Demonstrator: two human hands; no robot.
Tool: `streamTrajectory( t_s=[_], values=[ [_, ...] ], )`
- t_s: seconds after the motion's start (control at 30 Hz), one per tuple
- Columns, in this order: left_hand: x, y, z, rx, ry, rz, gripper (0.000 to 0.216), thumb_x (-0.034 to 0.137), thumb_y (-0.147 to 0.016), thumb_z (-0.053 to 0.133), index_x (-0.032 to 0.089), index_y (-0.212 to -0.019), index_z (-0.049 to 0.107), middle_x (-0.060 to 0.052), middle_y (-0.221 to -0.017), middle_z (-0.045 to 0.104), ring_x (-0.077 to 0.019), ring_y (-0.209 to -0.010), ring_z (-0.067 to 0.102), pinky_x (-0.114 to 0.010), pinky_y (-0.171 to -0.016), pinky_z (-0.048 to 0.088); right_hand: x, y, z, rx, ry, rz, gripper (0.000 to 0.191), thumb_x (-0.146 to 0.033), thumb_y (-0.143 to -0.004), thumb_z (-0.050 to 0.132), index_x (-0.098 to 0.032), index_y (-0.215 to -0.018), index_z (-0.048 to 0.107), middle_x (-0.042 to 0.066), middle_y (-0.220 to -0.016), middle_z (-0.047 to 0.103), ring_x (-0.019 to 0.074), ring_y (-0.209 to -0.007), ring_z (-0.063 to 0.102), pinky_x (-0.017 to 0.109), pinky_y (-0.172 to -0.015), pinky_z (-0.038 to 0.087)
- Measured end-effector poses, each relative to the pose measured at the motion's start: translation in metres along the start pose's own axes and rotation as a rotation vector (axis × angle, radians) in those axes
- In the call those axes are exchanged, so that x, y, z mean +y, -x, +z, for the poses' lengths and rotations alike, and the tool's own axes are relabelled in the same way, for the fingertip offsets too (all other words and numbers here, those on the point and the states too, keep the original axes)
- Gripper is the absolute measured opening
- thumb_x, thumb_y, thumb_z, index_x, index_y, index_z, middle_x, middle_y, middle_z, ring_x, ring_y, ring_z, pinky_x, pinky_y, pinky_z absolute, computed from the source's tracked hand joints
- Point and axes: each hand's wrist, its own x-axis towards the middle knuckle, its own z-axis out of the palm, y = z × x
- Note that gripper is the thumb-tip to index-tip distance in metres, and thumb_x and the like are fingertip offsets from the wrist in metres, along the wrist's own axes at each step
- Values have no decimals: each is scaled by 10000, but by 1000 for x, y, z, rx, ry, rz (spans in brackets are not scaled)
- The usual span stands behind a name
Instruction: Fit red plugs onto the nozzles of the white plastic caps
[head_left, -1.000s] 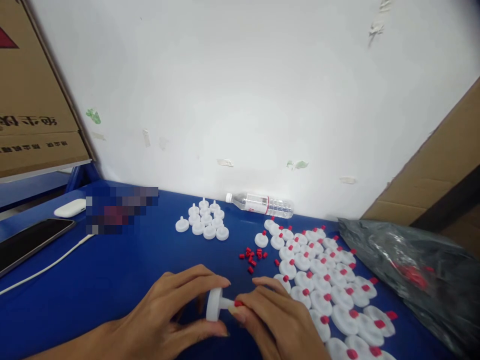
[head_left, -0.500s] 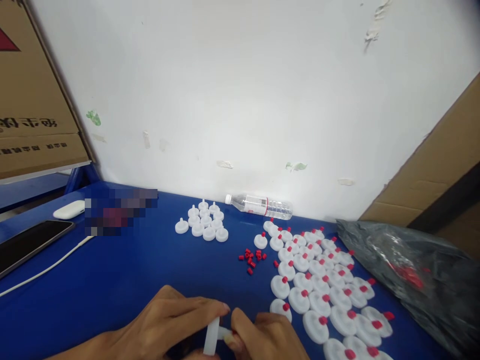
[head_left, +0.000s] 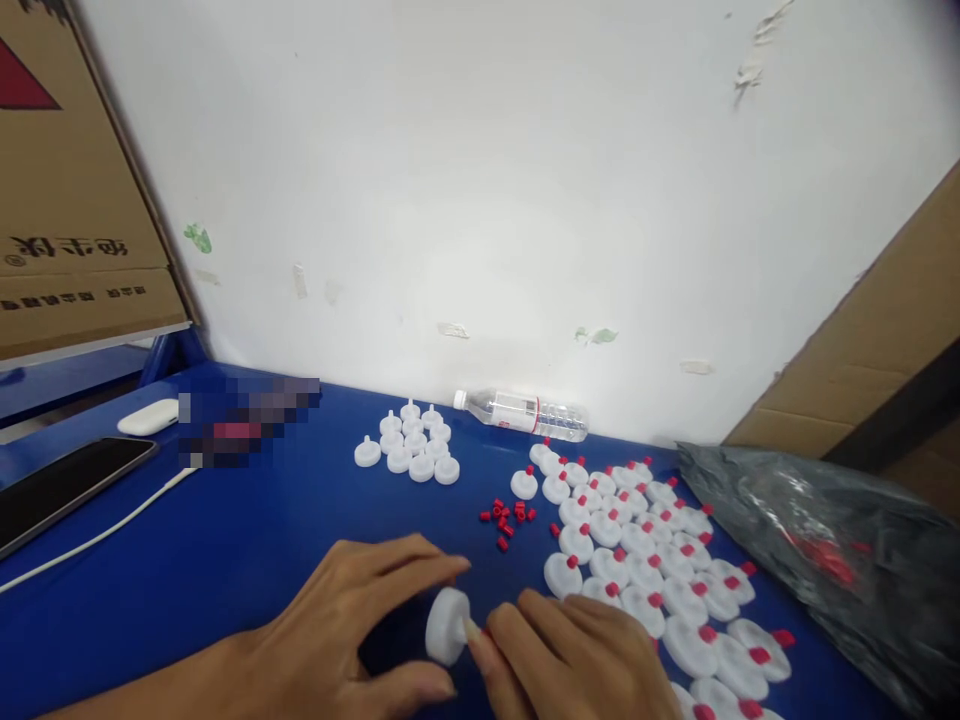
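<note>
My left hand (head_left: 337, 630) pinches a white round plastic disc (head_left: 447, 625) between thumb and forefinger, low over the blue table (head_left: 247, 550). My right hand (head_left: 577, 655) is closed against the disc's stem, its fingertips pressed at a bit of red that is mostly hidden. Loose small red caps (head_left: 508, 517) lie just beyond the hands. To the right spreads a field of white discs with red caps (head_left: 645, 570). A cluster of bare white discs (head_left: 411, 450) sits farther back.
A clear water bottle (head_left: 525, 412) lies against the white wall. A dark plastic bag (head_left: 817, 560) with red pieces lies at the right, by a cardboard box (head_left: 877, 380). A phone (head_left: 60, 485), white cable (head_left: 97, 535) and earbud case (head_left: 148, 415) are at the left.
The disc has turned from side-on to showing its round face toward me. Both hands dipped toward me, then came back up and slightly right.
</note>
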Motion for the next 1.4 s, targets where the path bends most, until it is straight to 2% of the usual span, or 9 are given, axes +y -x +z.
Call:
streamTrajectory(
  t_s=[0.07,0.17,0.33,0.5,0.7,0.83,1.0,1.2,1.4],
  values=[
    [-2,-8,-3,-20,0,-108,439,595,-1088,420,393,-1454,551,-13,-1366,699,-243,-1167,718,-340,-951,600,4,-5,-6,36,42,-26,147,-200,-1034,577,-221,-893,614,-50,-646,620,115,-488,591,278,-518,409],
    [-14,-22,-6,-78,-53,-254,392,385,-1109,405,358,-1489,496,-26,-1264,665,-203,-993,727,-323,-838,607,7,-10,-8,38,54,-48,127,-182,-1020,585,-206,-909,641,-15,-721,665,146,-564,625,298,-537,433],
    [-35,-30,0,-153,-190,-367,605,361,-1094,386,332,-1661,176,-81,-1272,561,-215,-839,721,-382,-758,603,5,-12,-2,27,17,8,204,-149,-1021,497,-187,-897,655,19,-767,673,174,-641,641,312,-550,429],
    [-40,-28,5,-192,-203,-363,673,351,-1084,378,349,-1683,72,-94,-1300,529,-254,-910,727,-421,-784,607,3,-10,4,-35,-27,64,302,-214,-1087,401,-211,-977,682,18,-848,717,194,-749,691,347,-698,482],
    [-41,-31,6,-221,-185,-366,591,332,-1086,363,368,-1653,201,-92,-1335,528,-271,-989,718,-474,-851,605,15,-7,-1,-97,16,151,443,-412,-1144,301,-208,-1319,653,44,-1172,777,223,-1094,722,430,-1055,434],
    [-34,-30,2,-221,-155,-359,524,325,-1087,367,366,-1602,282,-86,-1334,526,-258,-964,719,-461,-833,603,27,4,5,-165,138,269,490,-436,-1123,313,-205,-1345,684,80,-1252,771,334,-1244,676,574,-1112,408],
    [-22,-28,-2,-236,-78,-321,347,365,-1077,425,377,-1424,439,-37,-1325,527,-188,-845,714,-378,-741,592,30,15,11,-281,149,373,519,-426,-1112,282,-271,-1210,768,79,-1182,798,367,-1248,681,658,-1124,412],
    [-20,-29,-1,-228,-10,-339,161,384,-1047,522,330,-1198,535,6,-1157,616,-200,-876,709,-351,-731,565,31,6,-2,-325,69,262,462,-302,-1114,285,-257,-1336,688,41,-1201,791,295,-1140,726,597,-1157,365],
    [-26,-28,2,-197,11,-356,205,350,-1034,568,325,-1237,549,4,-1116,694,-228,-983,723,-360,-831,571,40,7,-4,-319,183,217,360,-193,-1044,384,-212,-1136,731,76,-954,800,324,-1072,726,636,-1143,330]
  ],
)
